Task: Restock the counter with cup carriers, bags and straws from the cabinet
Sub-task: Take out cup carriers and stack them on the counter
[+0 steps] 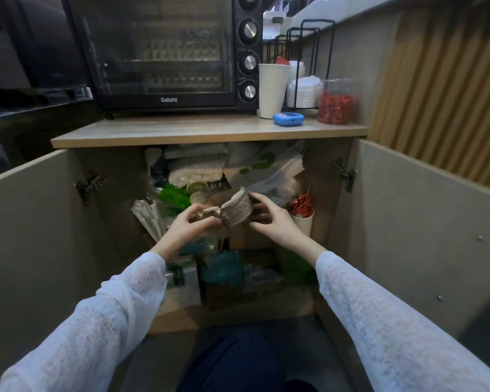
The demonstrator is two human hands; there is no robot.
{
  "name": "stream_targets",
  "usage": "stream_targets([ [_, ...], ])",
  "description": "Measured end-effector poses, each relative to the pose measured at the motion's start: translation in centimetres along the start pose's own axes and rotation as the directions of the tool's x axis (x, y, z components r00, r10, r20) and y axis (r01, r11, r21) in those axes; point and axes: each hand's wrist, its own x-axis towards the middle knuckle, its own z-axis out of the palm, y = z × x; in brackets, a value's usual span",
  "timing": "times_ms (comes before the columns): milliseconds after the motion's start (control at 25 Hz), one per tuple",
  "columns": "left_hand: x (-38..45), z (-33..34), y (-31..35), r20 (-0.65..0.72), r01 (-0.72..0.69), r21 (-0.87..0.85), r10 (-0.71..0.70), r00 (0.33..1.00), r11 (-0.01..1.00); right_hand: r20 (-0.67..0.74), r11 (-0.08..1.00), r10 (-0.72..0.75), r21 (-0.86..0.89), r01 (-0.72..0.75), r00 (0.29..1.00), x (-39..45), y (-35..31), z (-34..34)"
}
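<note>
Crouched before the open cabinet (408, 222) under the counter (181, 131), I hold the stack of cup carriers (235, 212) out front, left hand (188, 223) pinching its near end, right hand (269, 219) curled round the far side, so it clears the clutter.

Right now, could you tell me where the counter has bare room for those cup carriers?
The counter is bare along its front strip before the oven, left of the blue timer. The right end is crowded: white cup, lids rack, red-filled jar.
</note>
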Motion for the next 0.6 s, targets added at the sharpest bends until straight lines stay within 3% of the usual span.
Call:
stream_targets([
  [120, -1.0, 0.5, 1.6, -0.023, -0.008, -0.025, 0.008, 1.0, 1.0, -0.049, 0.999, -0.032, -0.028, 0.031, 0.998, -0.5, -0.8, -1.2],
  [440, -3.5, 1.9, 5.4, -0.065, -0.032, 0.169, 0.044, 0.997, 0.985, -0.067, 0.998, -0.011, -0.064, 0.006, 0.998, -3.1, -2.4, -3.7],
  [600, -5.0, 2.2, 7.1, 0.004, -0.079, 0.195, 0.08, 0.997, 0.978, -0.056, 0.998, 0.001, -0.069, -0.005, 0.998, -4.2, -3.0, -4.9],
])
